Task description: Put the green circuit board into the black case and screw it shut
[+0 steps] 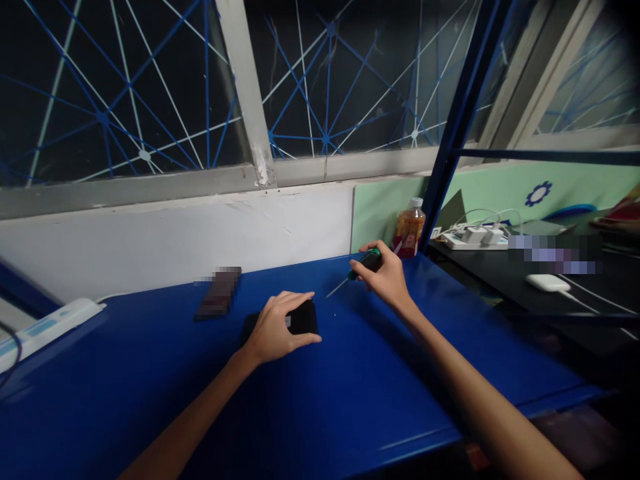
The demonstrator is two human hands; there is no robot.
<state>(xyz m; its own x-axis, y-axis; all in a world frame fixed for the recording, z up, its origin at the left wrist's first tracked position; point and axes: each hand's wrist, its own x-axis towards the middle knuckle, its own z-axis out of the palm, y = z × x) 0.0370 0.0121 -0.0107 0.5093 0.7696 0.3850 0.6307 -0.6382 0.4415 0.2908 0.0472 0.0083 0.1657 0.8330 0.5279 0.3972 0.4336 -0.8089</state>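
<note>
My left hand (277, 327) lies over a flat black rectangular device (304, 321), with thumb and fingers spread across it and gripping its edges. A small grey patch shows on the device's top; its left part is mostly hidden under my palm. My right hand (387, 273) is wrapped around the green and black handle of a screwdriver (369, 259). The thin shaft slants down to the left, its tip to the right of the device and apart from it. A tiny light speck (335, 315) lies on the blue table (320, 400) below the tip, too small to name.
A dark, partly blurred flat object (219, 295) lies at the back left. A white power strip (50, 330) sits at the left edge. Behind my right hand stands a drink bottle (410, 228) beside a blue post. Another power strip (475, 239) with chargers is on the black table at right.
</note>
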